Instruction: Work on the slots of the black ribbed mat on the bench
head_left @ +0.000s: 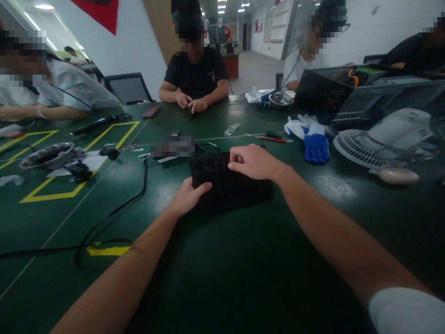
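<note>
A flat black rectangular panel (232, 190) with a faint ribbed or divided face is tilted up in front of me, low over the green table; its exact kind is too dark to tell. Its left edge is in the grip of my left hand (189, 197), thumb on the near face and fingers hidden behind. Over the panel's upper part, my right hand (252, 161) is closed, with fingers curled in and the thumb pressed toward them. Whatever those fingertips pinch, if anything, is hidden.
A white fan (382, 137), blue-and-white gloves (316, 146) and a metal bowl (281, 100) stand right. Screwdrivers (273, 138) lie beyond the panel. A black cable (118, 213) crosses the left table near a metal ring-shaped part (48, 155). Across the table, a person (194, 74) handles a small dark thing.
</note>
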`<state>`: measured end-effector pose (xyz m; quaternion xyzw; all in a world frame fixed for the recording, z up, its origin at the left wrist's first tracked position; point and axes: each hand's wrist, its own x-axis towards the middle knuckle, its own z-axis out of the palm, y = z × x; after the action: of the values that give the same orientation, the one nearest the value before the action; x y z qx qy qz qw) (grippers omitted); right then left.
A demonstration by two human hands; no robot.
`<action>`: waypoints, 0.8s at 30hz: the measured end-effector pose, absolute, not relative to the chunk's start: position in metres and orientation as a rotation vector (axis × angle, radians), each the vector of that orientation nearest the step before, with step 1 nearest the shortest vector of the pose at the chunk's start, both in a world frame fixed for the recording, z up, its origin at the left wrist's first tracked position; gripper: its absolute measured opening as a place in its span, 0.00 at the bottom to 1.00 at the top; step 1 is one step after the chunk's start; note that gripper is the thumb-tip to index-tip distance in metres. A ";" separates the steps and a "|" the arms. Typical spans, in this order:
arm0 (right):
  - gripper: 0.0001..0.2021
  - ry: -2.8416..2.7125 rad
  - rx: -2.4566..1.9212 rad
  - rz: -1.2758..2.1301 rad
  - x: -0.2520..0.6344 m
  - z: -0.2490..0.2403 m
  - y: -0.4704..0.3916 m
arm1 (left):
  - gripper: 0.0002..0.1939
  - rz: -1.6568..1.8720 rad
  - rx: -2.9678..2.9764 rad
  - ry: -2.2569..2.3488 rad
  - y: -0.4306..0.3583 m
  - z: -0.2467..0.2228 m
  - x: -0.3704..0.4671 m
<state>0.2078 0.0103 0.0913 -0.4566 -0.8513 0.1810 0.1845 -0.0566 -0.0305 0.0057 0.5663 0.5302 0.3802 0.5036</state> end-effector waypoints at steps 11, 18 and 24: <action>0.03 -2.394 -1.241 0.604 0.213 0.090 0.015 | 0.25 0.926 1.364 1.274 -0.030 0.004 -0.058; 0.03 -2.397 -1.242 0.651 0.214 0.093 0.014 | 0.25 0.940 1.363 1.284 -0.029 0.002 -0.057; 0.03 -2.380 -1.244 0.707 0.215 0.094 0.014 | 0.25 0.926 1.369 1.290 -0.030 0.005 -0.058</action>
<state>0.2146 0.0139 0.0944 -0.4406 -0.8429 0.2503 0.1810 -0.0577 -0.0296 0.0051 0.5660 0.5332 0.3826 0.4990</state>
